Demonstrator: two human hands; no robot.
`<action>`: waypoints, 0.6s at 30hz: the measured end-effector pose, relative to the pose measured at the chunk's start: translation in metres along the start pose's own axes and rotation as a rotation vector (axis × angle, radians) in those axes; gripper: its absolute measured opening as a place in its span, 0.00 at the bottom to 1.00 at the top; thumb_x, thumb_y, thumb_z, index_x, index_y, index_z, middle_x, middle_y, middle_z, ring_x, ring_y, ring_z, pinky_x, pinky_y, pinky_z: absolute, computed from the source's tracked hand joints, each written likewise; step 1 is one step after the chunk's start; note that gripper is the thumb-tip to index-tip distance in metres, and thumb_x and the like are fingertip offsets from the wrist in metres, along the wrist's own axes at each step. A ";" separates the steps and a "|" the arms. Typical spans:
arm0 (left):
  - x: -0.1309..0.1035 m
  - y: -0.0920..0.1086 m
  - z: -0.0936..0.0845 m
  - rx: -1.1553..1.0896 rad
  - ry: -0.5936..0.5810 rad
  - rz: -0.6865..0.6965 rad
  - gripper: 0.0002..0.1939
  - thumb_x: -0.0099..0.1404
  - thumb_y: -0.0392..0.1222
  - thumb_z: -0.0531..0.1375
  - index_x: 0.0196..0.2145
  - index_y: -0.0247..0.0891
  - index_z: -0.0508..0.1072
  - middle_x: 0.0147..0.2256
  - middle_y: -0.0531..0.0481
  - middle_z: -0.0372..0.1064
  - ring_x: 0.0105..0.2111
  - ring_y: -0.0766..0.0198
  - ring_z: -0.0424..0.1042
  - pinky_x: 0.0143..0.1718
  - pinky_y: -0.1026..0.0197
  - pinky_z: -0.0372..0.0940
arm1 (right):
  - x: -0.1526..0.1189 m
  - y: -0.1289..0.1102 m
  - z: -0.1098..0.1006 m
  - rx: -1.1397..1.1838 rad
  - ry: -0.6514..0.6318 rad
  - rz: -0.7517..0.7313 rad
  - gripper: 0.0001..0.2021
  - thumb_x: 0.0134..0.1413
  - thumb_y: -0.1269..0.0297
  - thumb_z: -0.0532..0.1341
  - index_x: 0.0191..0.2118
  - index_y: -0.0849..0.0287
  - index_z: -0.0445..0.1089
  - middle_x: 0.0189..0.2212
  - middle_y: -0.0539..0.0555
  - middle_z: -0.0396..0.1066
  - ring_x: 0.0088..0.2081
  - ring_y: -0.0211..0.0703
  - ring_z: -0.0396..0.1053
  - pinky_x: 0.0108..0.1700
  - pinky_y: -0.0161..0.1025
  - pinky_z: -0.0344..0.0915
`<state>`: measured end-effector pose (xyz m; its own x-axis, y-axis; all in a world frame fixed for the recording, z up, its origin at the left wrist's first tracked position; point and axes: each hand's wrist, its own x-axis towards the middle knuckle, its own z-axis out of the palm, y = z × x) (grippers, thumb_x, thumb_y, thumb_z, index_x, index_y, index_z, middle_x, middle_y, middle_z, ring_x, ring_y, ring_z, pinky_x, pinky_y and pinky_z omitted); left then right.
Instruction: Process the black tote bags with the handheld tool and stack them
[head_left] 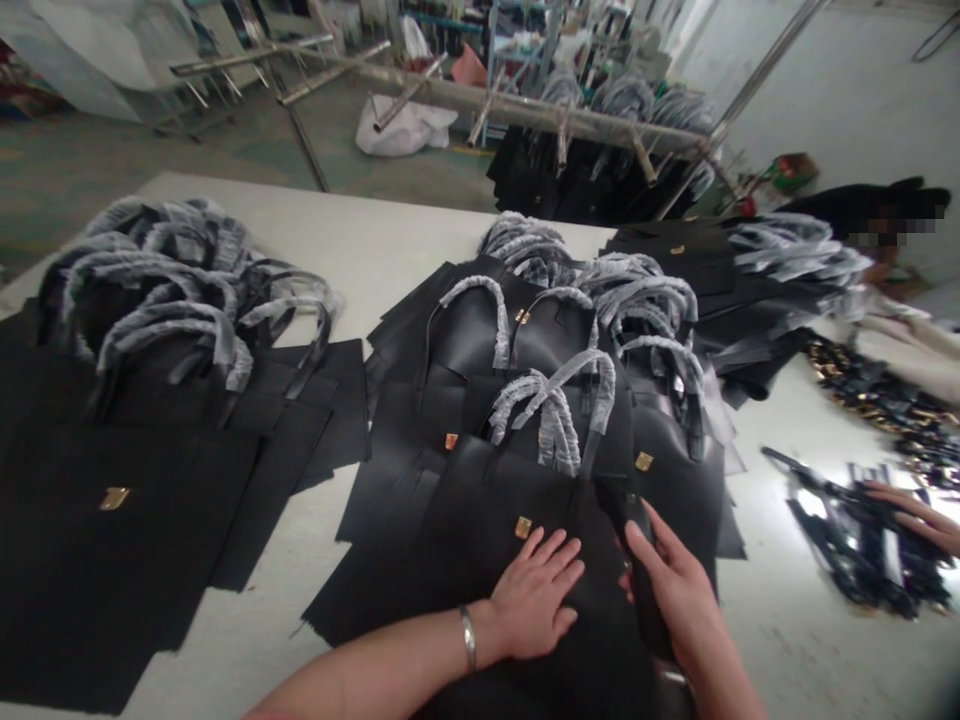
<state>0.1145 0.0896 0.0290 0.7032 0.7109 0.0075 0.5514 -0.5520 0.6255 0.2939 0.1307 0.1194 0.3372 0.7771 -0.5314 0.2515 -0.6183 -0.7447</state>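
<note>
My left hand point(534, 597) lies flat with fingers spread on a black bag panel point(465, 530), just below its small gold clasp plate point(523, 527). At the panel's right side, my right hand point(675, 580) is closed around a long black strap-like piece point(646, 600). The lower end of that piece is partly hidden by the hand, and its exact kind is unclear. Above my hands, plastic-wrapped handles point(559, 410) rise from the panel. More black panels with wrapped handles point(476, 290) and gold plates lie overlapped beneath and behind it.
Another stack of black panels point(60, 580) with wrapped handles covers the left of the white table point(262, 640). To the right are a heap of black straps point(862, 550), gold-and-black hardware point(885, 400) and another person's hand point(915, 515). A metal rack point(465, 92) stands behind the table.
</note>
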 end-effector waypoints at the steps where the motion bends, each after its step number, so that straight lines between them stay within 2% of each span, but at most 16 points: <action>1: 0.000 -0.001 0.000 0.000 -0.006 -0.003 0.29 0.73 0.52 0.49 0.66 0.36 0.56 0.69 0.45 0.46 0.69 0.55 0.41 0.69 0.48 0.35 | -0.002 0.002 0.001 -0.006 -0.054 0.021 0.40 0.50 0.43 0.64 0.66 0.52 0.57 0.26 0.46 0.72 0.18 0.41 0.67 0.20 0.37 0.65; 4: 0.001 -0.002 0.002 0.041 -0.021 0.010 0.29 0.73 0.50 0.49 0.67 0.35 0.55 0.68 0.45 0.50 0.69 0.55 0.41 0.69 0.48 0.35 | 0.000 0.007 0.011 -0.071 -0.153 0.028 0.37 0.52 0.44 0.63 0.65 0.52 0.60 0.22 0.45 0.69 0.17 0.41 0.66 0.18 0.38 0.64; 8: 0.001 0.000 0.003 0.097 -0.018 0.015 0.29 0.73 0.50 0.48 0.67 0.35 0.55 0.68 0.44 0.48 0.69 0.53 0.41 0.69 0.46 0.34 | 0.009 0.008 0.020 -0.117 -0.082 -0.054 0.34 0.55 0.44 0.60 0.65 0.50 0.61 0.21 0.45 0.70 0.19 0.42 0.68 0.22 0.38 0.67; 12: 0.000 0.001 0.004 0.105 -0.015 0.012 0.29 0.74 0.51 0.47 0.66 0.35 0.56 0.68 0.45 0.48 0.69 0.53 0.41 0.69 0.46 0.35 | 0.009 0.010 0.017 -0.177 -0.171 -0.023 0.33 0.56 0.44 0.59 0.64 0.50 0.61 0.19 0.44 0.69 0.17 0.42 0.67 0.19 0.38 0.65; 18: 0.000 0.001 0.003 0.100 0.006 0.011 0.29 0.73 0.50 0.47 0.67 0.36 0.55 0.68 0.45 0.48 0.69 0.53 0.41 0.69 0.46 0.35 | 0.007 0.005 0.020 -0.183 -0.143 -0.034 0.32 0.55 0.45 0.60 0.63 0.52 0.63 0.21 0.46 0.72 0.17 0.43 0.68 0.20 0.40 0.67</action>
<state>0.1161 0.0877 0.0271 0.7072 0.7068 0.0188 0.5858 -0.6006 0.5442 0.2791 0.1350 0.1039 0.1971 0.7988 -0.5683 0.4251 -0.5920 -0.6847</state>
